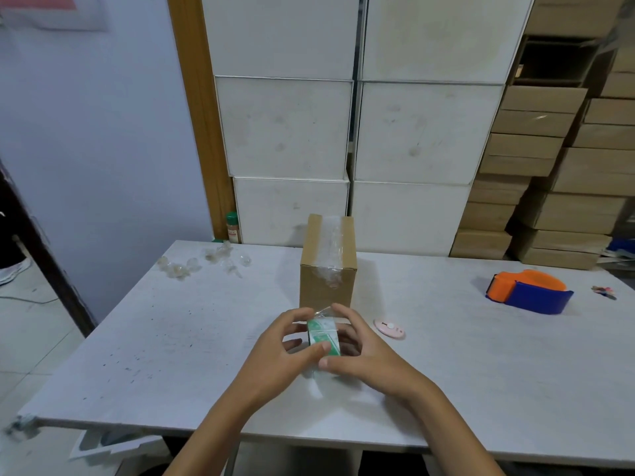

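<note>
A small white and green packet [323,336] wrapped in clear film is held above the white table [171,338], between both hands. My left hand [281,352] grips its left side, thumb across the lower front. My right hand [357,352] curls round its right side, with the forefinger at the film on top. Just behind the hands stands a brown cardboard box [326,262] sealed with clear tape along its top and front.
A pink oval utility knife [390,328] lies right of the hands. An orange and blue tape dispenser [529,290] sits far right. Crumpled clear tape scraps [206,261] lie at the back left. White boxes [292,125] and brown cartons [549,201] are stacked behind the table.
</note>
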A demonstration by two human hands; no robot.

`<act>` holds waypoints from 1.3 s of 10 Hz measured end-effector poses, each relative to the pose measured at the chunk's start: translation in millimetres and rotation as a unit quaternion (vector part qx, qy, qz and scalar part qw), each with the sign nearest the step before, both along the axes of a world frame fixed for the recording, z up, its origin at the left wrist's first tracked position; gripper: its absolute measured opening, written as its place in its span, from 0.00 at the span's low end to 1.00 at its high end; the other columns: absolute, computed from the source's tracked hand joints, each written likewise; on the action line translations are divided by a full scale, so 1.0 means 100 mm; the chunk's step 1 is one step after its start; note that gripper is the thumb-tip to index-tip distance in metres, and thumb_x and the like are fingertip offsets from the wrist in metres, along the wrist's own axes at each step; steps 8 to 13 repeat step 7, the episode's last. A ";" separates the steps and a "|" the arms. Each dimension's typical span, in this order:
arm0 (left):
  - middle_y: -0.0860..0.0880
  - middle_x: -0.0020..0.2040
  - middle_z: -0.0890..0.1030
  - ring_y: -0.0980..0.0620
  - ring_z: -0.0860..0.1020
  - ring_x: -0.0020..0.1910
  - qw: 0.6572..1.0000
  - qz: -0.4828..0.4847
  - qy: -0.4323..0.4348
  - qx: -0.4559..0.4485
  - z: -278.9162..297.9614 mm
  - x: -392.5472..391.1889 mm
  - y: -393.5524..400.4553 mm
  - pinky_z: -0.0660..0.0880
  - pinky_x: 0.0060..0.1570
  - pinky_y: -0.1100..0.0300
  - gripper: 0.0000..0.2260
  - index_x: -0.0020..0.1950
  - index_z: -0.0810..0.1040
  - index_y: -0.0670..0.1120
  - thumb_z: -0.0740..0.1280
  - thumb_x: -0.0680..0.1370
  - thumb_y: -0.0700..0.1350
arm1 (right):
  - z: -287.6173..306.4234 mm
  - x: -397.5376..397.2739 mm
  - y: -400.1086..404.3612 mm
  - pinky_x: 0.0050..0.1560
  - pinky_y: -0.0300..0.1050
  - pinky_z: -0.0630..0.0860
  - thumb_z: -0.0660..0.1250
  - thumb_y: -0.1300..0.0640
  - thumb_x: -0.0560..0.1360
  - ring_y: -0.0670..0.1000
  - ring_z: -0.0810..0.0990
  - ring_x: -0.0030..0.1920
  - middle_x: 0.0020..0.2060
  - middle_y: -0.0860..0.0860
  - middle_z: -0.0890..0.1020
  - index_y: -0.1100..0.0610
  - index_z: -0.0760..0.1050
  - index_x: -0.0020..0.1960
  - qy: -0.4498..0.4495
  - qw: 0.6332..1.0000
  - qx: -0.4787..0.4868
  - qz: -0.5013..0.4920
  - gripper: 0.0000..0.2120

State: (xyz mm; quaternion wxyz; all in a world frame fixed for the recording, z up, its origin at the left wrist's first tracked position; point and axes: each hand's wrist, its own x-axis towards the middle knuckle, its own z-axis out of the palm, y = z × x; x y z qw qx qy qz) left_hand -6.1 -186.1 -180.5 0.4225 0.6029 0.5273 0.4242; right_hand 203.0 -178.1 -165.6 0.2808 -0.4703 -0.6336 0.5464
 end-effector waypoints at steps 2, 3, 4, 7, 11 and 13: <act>0.61 0.67 0.79 0.56 0.80 0.66 1.000 -0.007 0.001 -0.009 -0.02 0.00 0.02 0.80 0.54 0.69 0.19 0.67 0.76 0.62 0.75 0.78 0.53 | 0.11 0.03 0.02 0.59 0.34 0.80 0.84 0.50 0.69 0.44 0.78 0.69 0.68 0.38 0.74 0.25 0.59 0.72 -0.044 0.996 0.072 -0.015 0.45; 0.60 0.71 0.79 0.54 0.78 0.71 0.999 -0.024 0.023 -0.023 -0.05 -0.05 0.03 0.77 0.65 0.62 0.19 0.72 0.76 0.60 0.72 0.81 0.54 | 0.15 0.01 0.02 0.59 0.32 0.78 0.83 0.47 0.69 0.41 0.77 0.67 0.69 0.38 0.73 0.30 0.58 0.77 -0.090 0.989 0.115 -0.023 0.47; 0.57 0.75 0.77 0.55 0.76 0.73 0.998 -0.016 0.059 -0.030 -0.06 -0.08 0.04 0.74 0.70 0.58 0.21 0.77 0.74 0.58 0.66 0.84 0.57 | 0.13 -0.02 0.03 0.70 0.46 0.78 0.81 0.45 0.67 0.45 0.76 0.70 0.71 0.40 0.72 0.31 0.58 0.78 -0.135 0.978 0.151 -0.038 0.48; 0.59 0.68 0.80 0.62 0.78 0.61 0.995 0.038 0.097 0.002 0.04 -0.02 0.13 0.73 0.62 0.69 0.16 0.74 0.76 0.55 0.60 0.87 0.53 | 0.09 -0.16 0.05 0.77 0.46 0.67 0.77 0.41 0.70 0.45 0.64 0.78 0.79 0.39 0.68 0.37 0.57 0.83 -0.239 0.942 0.233 -0.016 0.47; 0.59 0.68 0.80 0.62 0.78 0.61 0.995 0.038 0.097 0.002 0.04 -0.02 0.13 0.73 0.62 0.69 0.16 0.74 0.76 0.55 0.60 0.87 0.53 | 0.09 -0.16 0.05 0.77 0.46 0.67 0.77 0.41 0.70 0.45 0.64 0.78 0.79 0.39 0.68 0.37 0.57 0.83 -0.239 0.942 0.233 -0.016 0.47; 0.59 0.68 0.80 0.62 0.78 0.61 0.995 0.038 0.097 0.002 0.04 -0.02 0.13 0.73 0.62 0.69 0.16 0.74 0.76 0.55 0.60 0.87 0.53 | 0.09 -0.16 0.05 0.77 0.46 0.67 0.77 0.41 0.70 0.45 0.64 0.78 0.79 0.39 0.68 0.37 0.57 0.83 -0.239 0.942 0.233 -0.016 0.47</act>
